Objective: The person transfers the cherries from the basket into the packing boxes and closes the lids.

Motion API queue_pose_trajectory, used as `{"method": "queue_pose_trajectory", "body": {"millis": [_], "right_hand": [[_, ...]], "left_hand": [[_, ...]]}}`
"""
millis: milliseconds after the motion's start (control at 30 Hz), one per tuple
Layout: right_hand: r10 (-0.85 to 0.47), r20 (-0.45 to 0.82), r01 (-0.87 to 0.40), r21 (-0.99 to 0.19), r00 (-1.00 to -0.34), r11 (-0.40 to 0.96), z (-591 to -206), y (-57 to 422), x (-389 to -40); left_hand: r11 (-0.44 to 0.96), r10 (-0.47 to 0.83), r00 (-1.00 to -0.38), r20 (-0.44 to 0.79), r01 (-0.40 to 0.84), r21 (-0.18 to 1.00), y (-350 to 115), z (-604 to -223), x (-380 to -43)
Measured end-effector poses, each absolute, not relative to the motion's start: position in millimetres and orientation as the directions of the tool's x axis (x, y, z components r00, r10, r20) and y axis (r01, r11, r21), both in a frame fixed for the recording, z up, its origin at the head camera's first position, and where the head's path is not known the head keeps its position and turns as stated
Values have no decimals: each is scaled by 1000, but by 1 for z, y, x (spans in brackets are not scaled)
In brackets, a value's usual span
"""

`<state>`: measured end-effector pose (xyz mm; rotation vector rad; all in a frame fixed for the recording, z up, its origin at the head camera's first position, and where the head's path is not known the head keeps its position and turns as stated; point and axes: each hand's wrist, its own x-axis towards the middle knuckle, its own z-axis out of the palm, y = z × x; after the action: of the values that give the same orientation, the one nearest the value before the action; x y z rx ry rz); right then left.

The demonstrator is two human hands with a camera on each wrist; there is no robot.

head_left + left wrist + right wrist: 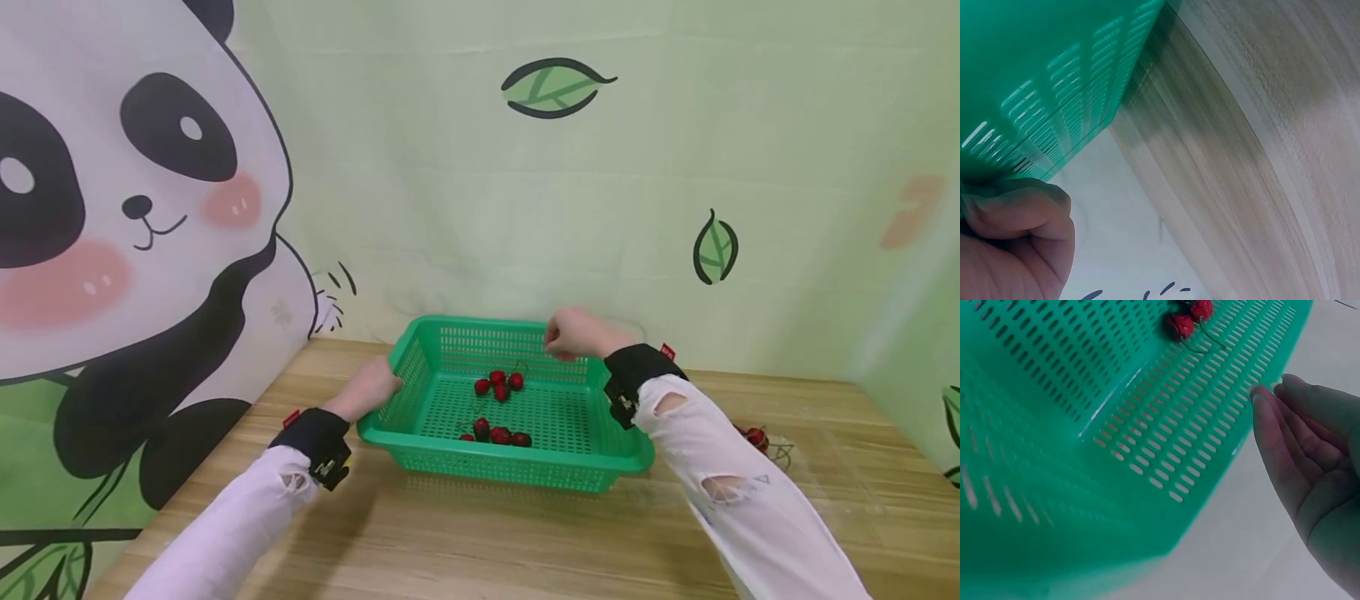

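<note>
A green plastic basket (517,471) with slotted walls stands on the wooden table, and red cherries (497,377) lie on its floor in two small clusters. At the basket's left rim, my left hand (369,388) grips the edge with curled fingers; the left wrist view shows the knuckles (1022,212) against the slotted wall. My right hand (581,333) hovers over the far right part of the rim. Its fingers (1272,434) bend loosely toward the thumb, and nothing shows between them. In the right wrist view, two cherries (1180,326) with green stems lie inside the basket.
More cherries (756,437) with stems lie on the table (420,542) to the right, partly behind my right sleeve, beside a clear plastic sheet or tray (832,467). A pale green backdrop (450,167) with a panda print rises behind the table.
</note>
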<state>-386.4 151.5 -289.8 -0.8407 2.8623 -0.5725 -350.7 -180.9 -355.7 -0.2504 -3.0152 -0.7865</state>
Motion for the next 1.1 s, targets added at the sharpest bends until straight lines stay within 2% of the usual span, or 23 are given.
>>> {"method": "queue_pose_trajectory", "body": {"millis": [333,733,1100], "right_hand": [[-569,41,-542,-367,-821,756,-313,133,-395],[-551,-21,-516,-320,-834,794,-320,123,-399],[-537,-133,-498,-241,-833,833,-328,114,-400]], "left_hand": [[852,143,-989,44,145,503,-183,-358,-350],[831,176,-981,75,189,523,-181,-355,-347],[839,171,-981,95,196,507,-181,-357,-348]]}}
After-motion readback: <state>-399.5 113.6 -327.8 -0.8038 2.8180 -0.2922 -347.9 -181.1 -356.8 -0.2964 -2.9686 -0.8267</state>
